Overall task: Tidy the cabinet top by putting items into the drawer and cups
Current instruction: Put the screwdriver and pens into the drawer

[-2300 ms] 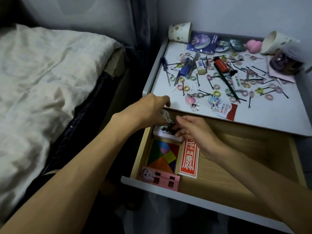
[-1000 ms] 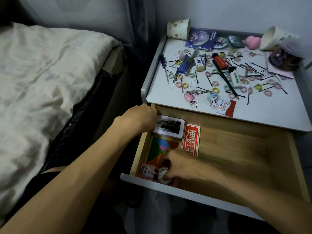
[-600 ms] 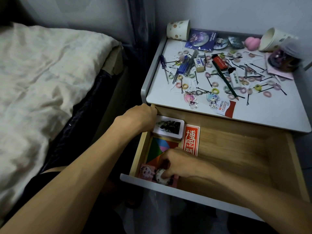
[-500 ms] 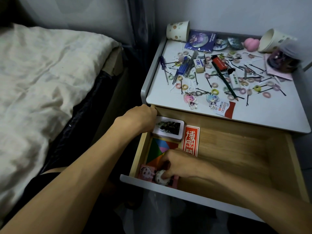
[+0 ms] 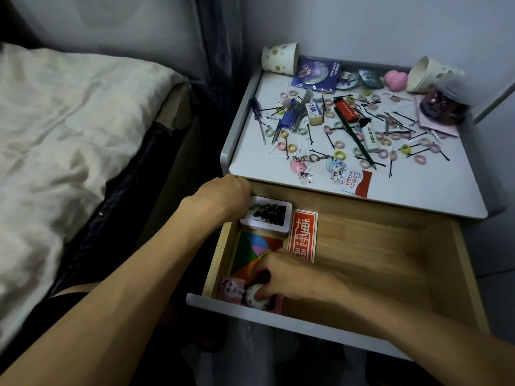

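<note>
The small round white item is in the front left corner of the open drawer, lying on a pink picture card. Your right hand reaches in from the right and its fingers curl over the item, with the thumb tip against its near side, so you are pinching it.

Just behind your hand lies a many-coloured tile puzzle. Beside that is a red and white slip with large characters, its near end hidden under your knuckles. A white box with a dark picture sits in the back left corner.

Your left hand rests at that same corner, against the box. Its fingers are curled under and hidden, so you cannot tell whether they hold anything.

The cabinet top above the drawer is covered with clutter:
- Two figure keychains and a red and white card lie near its front edge.
- Further back are a green pencil, a red lighter, a blue screwdriver, many small hair rings and black hairpins.
- A dotted paper cup is at the back left corner.
- A second paper cup lies on its side at the back right, next to a pink soft toy and a clear jar.

The bed is on your left.
</note>
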A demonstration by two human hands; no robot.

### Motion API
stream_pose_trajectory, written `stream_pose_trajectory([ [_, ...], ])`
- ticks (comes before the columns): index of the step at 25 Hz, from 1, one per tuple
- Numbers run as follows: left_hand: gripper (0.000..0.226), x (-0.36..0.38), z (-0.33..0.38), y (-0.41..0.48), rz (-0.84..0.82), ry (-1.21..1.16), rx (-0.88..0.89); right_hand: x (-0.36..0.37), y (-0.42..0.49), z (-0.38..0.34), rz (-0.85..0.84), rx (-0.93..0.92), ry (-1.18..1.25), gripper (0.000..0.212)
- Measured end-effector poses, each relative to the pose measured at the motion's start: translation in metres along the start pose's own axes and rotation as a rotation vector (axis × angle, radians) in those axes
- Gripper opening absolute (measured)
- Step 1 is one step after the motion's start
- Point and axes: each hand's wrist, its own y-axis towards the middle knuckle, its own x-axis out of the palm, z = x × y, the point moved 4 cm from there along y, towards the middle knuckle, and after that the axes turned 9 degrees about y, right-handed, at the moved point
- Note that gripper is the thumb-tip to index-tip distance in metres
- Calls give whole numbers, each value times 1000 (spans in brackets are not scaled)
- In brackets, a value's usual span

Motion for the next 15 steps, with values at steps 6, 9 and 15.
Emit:
stream_pose_trajectory([
  [6, 15, -23, 6, -13, 189, 21, -9, -39, -17, -13, 122, -26, -57, 37],
  [9, 19, -42, 11, -19, 399, -191, 21, -86, -44, -17, 278, 5, -37, 24],
  [15, 12, -82, 17, -5, 506, -609, 84, -203, -93, -17, 782, -17, -106, 12],
])
